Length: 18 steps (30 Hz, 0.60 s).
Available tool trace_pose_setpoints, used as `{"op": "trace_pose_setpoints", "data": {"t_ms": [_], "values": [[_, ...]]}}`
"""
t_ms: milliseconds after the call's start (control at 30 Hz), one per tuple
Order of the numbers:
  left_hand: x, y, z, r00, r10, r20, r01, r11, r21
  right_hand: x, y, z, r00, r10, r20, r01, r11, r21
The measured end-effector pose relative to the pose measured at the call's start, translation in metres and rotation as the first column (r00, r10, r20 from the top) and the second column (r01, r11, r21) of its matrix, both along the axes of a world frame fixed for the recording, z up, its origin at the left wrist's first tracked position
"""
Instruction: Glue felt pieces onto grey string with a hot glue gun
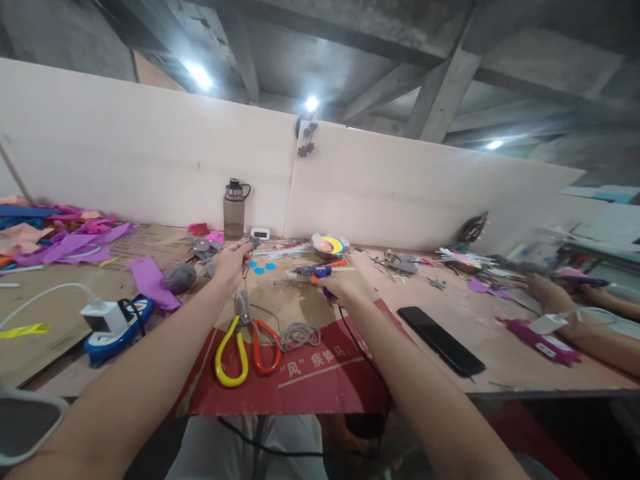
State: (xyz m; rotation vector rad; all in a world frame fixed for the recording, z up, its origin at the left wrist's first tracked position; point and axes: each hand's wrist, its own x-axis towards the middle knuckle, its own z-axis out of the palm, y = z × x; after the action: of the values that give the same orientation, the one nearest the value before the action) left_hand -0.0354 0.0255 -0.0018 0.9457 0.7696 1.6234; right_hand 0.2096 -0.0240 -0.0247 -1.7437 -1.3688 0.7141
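My left hand [233,261] pinches a small grey piece [254,241], perhaps flower-shaped, with a thin grey strand hanging below it. In my right hand [341,288] is a blue and orange hot glue gun [321,271], its nozzle pointing left. Between the hands, several small blue flower cutouts [259,270] lie on the board. Nearer to me lies a pair of scissors [243,315] with one yellow and one orange-red handle. A loose coil of grey yarn [300,336] rests beside it on the red cardboard [320,393].
A water bottle [234,212] stands by the white partition [390,187]. A blue power strip [120,339] and purple scraps [153,280] lie left. To the right are a black phone [441,341], a pink power strip [544,343] and a co-worker's hand [553,297]. A black cord trails from the glue gun.
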Motion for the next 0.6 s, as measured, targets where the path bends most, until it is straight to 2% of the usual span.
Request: {"op": "trace_pose_setpoints", "data": {"t_ms": [133,167,233,300,500,600], "values": [[0.000,-0.002,0.000,0.999,-0.051,-0.003,0.051,0.999,0.013,-0.025,0.002,0.020,0.990,0.071,-0.119,-0.044,0.976,0.215],[0.000,-0.002,0.000,0.998,-0.065,-0.019,0.065,0.998,0.013,-0.032,0.002,0.024,0.981,0.117,-0.156,-0.067,0.953,0.297],[0.002,-0.003,-0.001,0.993,-0.103,-0.065,0.105,0.994,0.016,-0.045,-0.001,0.028,0.933,0.260,-0.250,-0.111,0.867,0.487],[0.004,-0.003,-0.002,0.988,-0.127,-0.085,0.129,0.992,0.010,-0.053,-0.006,0.026,0.893,0.357,-0.273,-0.137,0.795,0.591],[0.007,-0.002,-0.002,0.987,-0.161,-0.012,0.161,0.987,-0.022,-0.048,-0.025,0.016,0.917,0.394,-0.054,-0.292,0.758,0.583],[0.008,-0.005,0.001,0.988,-0.155,-0.001,0.155,0.987,-0.045,-0.048,-0.029,0.016,0.942,0.333,0.036,-0.295,0.773,0.561]]}}
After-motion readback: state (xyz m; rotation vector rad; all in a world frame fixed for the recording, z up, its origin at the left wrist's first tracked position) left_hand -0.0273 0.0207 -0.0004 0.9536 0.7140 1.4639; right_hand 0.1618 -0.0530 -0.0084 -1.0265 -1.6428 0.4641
